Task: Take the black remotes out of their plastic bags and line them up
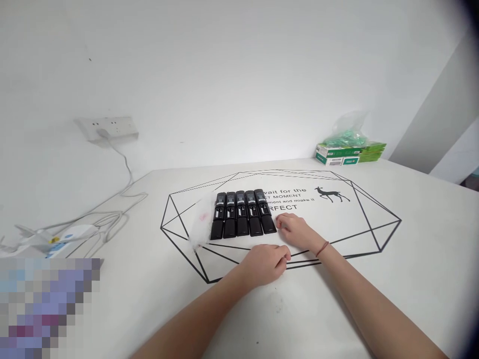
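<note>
Several black remote controls (242, 213) lie side by side in a row on the table, backs up. Their battery compartments are uncovered, with small pale parts showing inside; at this size I cannot tell whether these are batteries. Just right of the row's end, my right hand (297, 232) rests with fingers curled, close to the last remote but apart from it. My left hand (265, 264) lies nearer to me, below the row, closed with the fingers bent inward. Whatever either hand may hold is hidden by the fingers.
A cloudy plastic bag (202, 219) lies left of the remotes. Green and white boxes (339, 154) stand at the back right, topped by a clear bag (348, 132) with green contents. At left are a white power strip (75, 237), loose cables (112, 219) and a wall socket (112, 128).
</note>
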The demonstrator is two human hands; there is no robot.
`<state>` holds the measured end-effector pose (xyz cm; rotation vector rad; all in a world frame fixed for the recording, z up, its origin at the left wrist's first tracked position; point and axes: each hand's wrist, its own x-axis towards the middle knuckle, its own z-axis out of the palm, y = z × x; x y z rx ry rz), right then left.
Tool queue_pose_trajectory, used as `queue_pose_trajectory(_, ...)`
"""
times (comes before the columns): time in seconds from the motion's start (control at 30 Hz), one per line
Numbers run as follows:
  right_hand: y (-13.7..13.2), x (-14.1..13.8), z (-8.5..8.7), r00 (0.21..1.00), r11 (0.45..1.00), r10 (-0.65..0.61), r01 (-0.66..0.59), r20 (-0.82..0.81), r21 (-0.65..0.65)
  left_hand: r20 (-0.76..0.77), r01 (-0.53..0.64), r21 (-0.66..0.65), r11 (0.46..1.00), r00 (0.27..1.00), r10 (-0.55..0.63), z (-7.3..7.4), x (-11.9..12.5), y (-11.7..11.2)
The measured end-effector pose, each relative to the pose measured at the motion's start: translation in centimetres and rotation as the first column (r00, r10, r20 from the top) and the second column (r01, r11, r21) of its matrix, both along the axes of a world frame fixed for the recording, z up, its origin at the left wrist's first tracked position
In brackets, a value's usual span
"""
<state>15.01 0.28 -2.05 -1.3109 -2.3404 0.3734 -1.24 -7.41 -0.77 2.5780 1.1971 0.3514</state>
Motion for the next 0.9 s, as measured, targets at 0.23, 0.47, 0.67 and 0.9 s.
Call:
queue_pose_trajectory(0.23, -0.1, 0.0, 0.4, 1.000, 1.000, 0.000, 0.000, 0.027, -0.007, 0.032, -0.005, -0.042, 0.999, 0.999, 0.006, -0.1, 0.0, 0.2)
queue_pose_trajectory(0.47, -0.7, -0.3, 0.5, 0.998, 1.000, -0.018, 0.019, 0.060, -0.008, 0.046, -0.013, -0.031, 0.999, 0.999, 0.014, -0.4, -0.2, 0.2)
queue_pose_trajectory(0.67, -0.5, -1.3, -0.7, 0.992, 0.997, -0.020, 0.011, 0.123, 0.070, 0.114, 0.017, -0.065, 0.998, 0.993, -0.010, -0.7, -0.2, 0.9)
queue_pose_trajectory(0.9, -0.5, -1.3, -0.5, 0.999, 0.995, 0.040, -0.042, 0.018, 0.089, 0.181, -0.160, 0.046, 0.986, 0.972, 0.150, 0.2, -1.6, 2.5)
